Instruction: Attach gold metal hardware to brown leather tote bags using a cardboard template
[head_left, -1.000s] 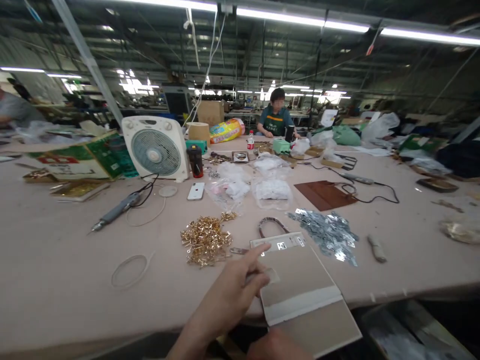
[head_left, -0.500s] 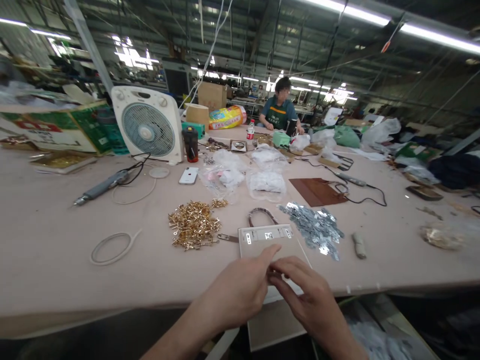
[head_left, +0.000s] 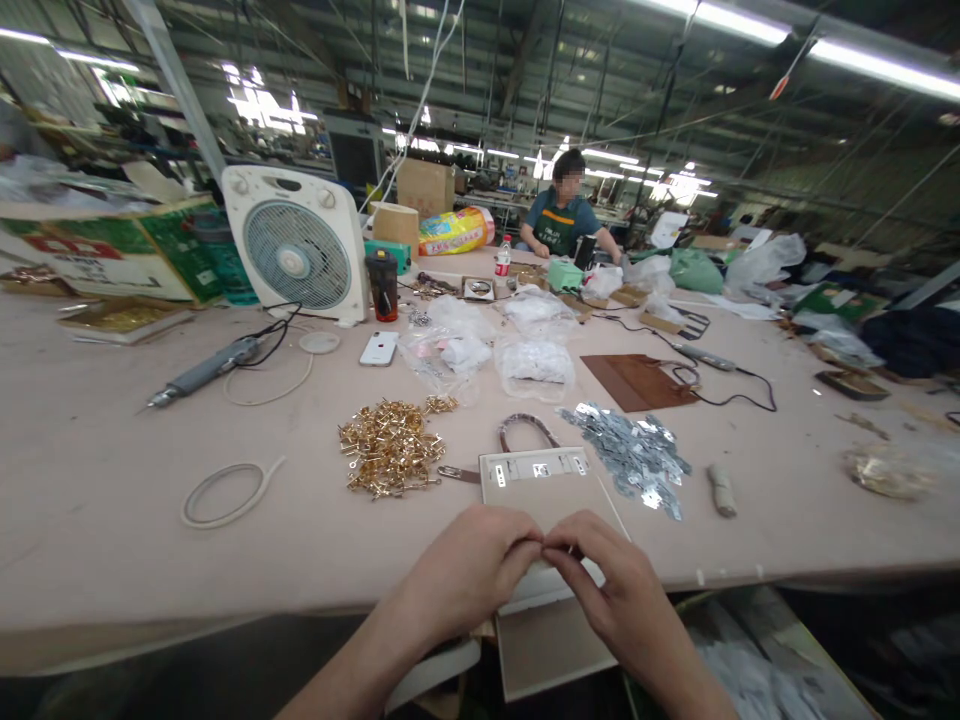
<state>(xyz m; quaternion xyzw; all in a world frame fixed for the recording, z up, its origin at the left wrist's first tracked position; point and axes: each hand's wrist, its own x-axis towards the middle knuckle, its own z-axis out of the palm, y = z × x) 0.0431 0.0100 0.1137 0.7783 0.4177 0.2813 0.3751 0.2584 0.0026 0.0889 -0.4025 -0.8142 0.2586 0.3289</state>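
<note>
My left hand and my right hand meet fingertip to fingertip above a beige bag panel. Both are closed in a pinch; whatever lies between the fingers is too small to make out. The panel lies at the table's front edge, its lower part hanging over. Small metal plates sit along its top, and a brown handle loops out behind it. A brown strap sticks out to its left. Left of the panel is a heap of gold-coloured hardware; to the right, a heap of flat silver plates.
A grey electric screwdriver and a roll of tape lie at left. Behind stand a box fan, a dark bottle and a phone. A brown leather piece lies right. A person sits across the table.
My left hand has drawn back from its extended index finger over the panel into a pinch against my right fingertips. My right hand has barely moved. The person opposite has stretched an arm sideways.
</note>
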